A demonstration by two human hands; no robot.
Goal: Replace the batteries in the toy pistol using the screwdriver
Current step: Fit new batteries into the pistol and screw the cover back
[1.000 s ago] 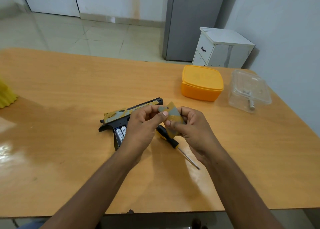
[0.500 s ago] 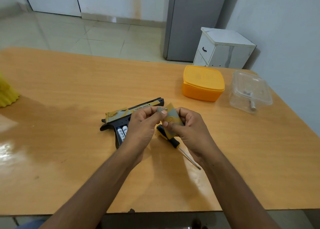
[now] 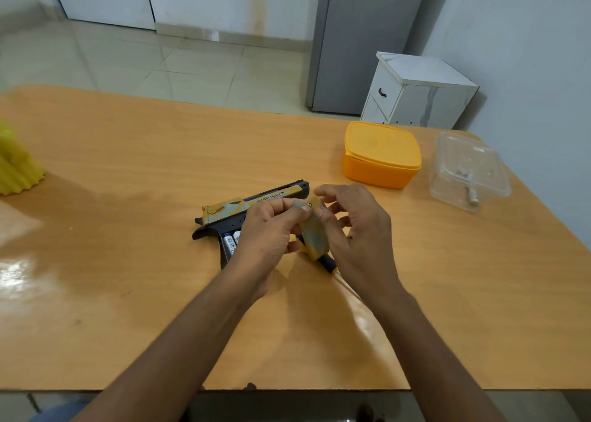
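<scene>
The toy pistol [image 3: 256, 201] lies on its side on the wooden table [image 3: 128, 198], its grip open with two batteries [image 3: 231, 242] showing. My left hand [image 3: 267, 233] pinches the top of the tan-and-grey battery cover [image 3: 315, 234], just above the table, near the small screw [image 3: 309, 205] in its upper end. My right hand [image 3: 359, 230] is right beside the cover with its fingers spread, not gripping it. The screwdriver [image 3: 327, 262], with a black and yellow handle, rests on the table under my hands; most of its shaft is hidden by my right wrist.
An orange lidded box [image 3: 380, 156] and a clear plastic container [image 3: 468, 172] with small parts inside stand at the back right. A yellow ribbed object [image 3: 16, 169] is at the left edge. A white cabinet [image 3: 415, 92] stands beyond the table.
My right hand has let go of the battery cover and spread its fingers. My left hand keeps the cover, which now hangs more upright. Pistol and screwdriver have not moved.
</scene>
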